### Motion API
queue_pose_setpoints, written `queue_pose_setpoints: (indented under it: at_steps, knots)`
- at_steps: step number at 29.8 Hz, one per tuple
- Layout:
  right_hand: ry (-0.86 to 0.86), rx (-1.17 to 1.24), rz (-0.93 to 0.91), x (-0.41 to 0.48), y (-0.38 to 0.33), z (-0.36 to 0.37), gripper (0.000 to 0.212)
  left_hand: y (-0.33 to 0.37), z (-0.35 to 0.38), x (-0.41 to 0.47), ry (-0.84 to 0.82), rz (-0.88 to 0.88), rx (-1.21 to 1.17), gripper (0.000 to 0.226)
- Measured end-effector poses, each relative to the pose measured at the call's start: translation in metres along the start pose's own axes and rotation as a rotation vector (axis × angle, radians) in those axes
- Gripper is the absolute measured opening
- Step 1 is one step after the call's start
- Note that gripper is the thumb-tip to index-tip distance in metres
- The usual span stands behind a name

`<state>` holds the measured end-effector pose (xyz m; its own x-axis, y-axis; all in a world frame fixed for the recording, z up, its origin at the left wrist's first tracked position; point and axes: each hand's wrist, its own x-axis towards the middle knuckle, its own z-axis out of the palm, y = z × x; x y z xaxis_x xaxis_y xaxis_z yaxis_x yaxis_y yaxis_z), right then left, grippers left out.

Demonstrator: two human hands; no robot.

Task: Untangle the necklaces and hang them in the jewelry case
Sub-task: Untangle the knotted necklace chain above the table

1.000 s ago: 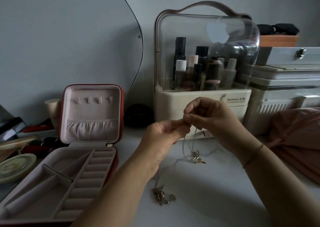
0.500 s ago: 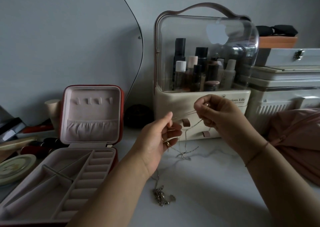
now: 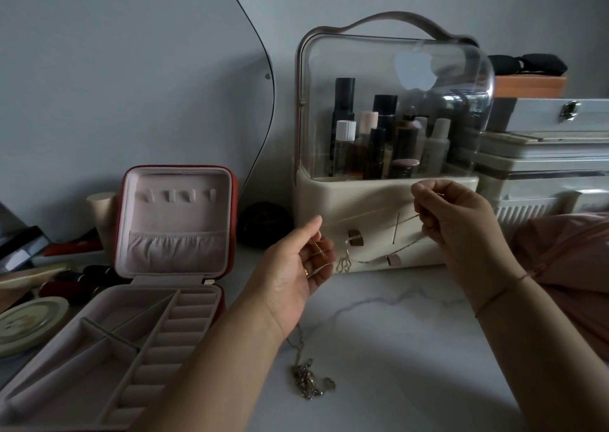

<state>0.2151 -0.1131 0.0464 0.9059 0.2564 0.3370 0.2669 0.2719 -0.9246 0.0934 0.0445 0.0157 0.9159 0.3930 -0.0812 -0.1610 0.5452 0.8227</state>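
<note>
A thin gold necklace (image 3: pixel 372 215) stretches in the air between my hands, a small pendant (image 3: pixel 344 263) dangling from its lower strand. My left hand (image 3: pixel 296 273) holds one end in its curled fingers, palm up. My right hand (image 3: pixel 458 224) pinches the other end, higher and to the right. A tangled clump of silver chains (image 3: pixel 308 380) lies on the white table below my left wrist. The red jewelry case (image 3: pixel 230 220) stands open at the left, pink inside, with a row of hooks (image 3: pixel 179 195) in its upright lid and nothing hanging on them.
A clear-domed cosmetics organiser (image 3: pixel 389 154) with bottles stands right behind my hands. White storage boxes (image 3: pixel 543 168) are stacked at the right, pink cloth (image 3: pixel 566 260) beside them. A round tin (image 3: pixel 29 321) and small clutter sit left of the case. A mirror (image 3: pixel 131 69) leans on the wall.
My hands, pinched together a second ago, have drawn apart sideways. The gold necklace is now pulled out between them, and its pendant has risen off the table.
</note>
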Motion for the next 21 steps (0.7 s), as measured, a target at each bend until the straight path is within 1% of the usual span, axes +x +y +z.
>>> queue_pose_setpoints:
  at_steps: [3, 7, 11, 14, 17, 19, 21]
  knots:
    - [0.105, -0.024, 0.005, 0.0013, 0.0012, -0.0033, 0.007, 0.0022, 0.0006, -0.0006, -0.044, -0.004, -0.057, 0.026]
    - [0.124, -0.023, 0.011, 0.001, 0.0013, -0.0045, 0.004, 0.003, 0.0036, -0.0021, -0.07, -0.002, -0.087, 0.028]
    - [0.107, -0.009, 0.045, -0.0011, -0.0006, -0.0039, 0.005, 0.0028, 0.0004, -0.0003, -0.041, -0.018, -0.131, 0.025]
    - [0.106, 0.07, 0.067, -0.0003, -0.0034, -0.0039, 0.013, 0.0013, -0.0007, 0.0012, -0.025, -0.044, -0.137, 0.018]
    - [0.073, 0.19, 0.102, 0.0014, -0.0032, -0.0037, 0.019, -0.0008, -0.0009, 0.0024, 0.011, -0.049, -0.119, 0.017]
    - [0.031, 0.282, 0.126, 0.0033, -0.0019, -0.0043, 0.021, -0.0013, -0.0009, 0.0025, 0.038, -0.035, -0.107, 0.017]
    - [0.013, 0.288, 0.125, 0.0051, -0.001, -0.0049, 0.02, -0.0015, -0.0013, 0.0032, 0.074, -0.02, -0.087, 0.017]
